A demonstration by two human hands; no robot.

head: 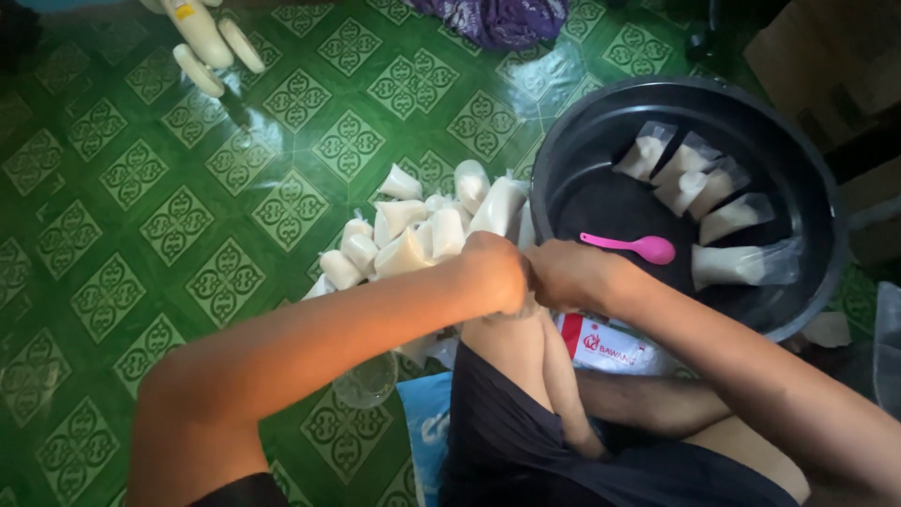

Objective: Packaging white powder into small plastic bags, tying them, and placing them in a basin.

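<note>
From the head camera, our left hand (496,272) and right hand (563,274) meet knuckle to knuckle above a knee, fingers curled shut; we cannot tell what they grip. Five filled bags (699,188) and one pink spoon (631,247) lie in the black basin (563,141); about a dozen tied pouches (413,235) are heaped on the green floor (141,235).

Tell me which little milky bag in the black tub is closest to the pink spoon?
The biggest bag, lying just right of the pink spoon at the tub's lower right. The other four bags sit higher up, fanned along the tub's back.
</note>
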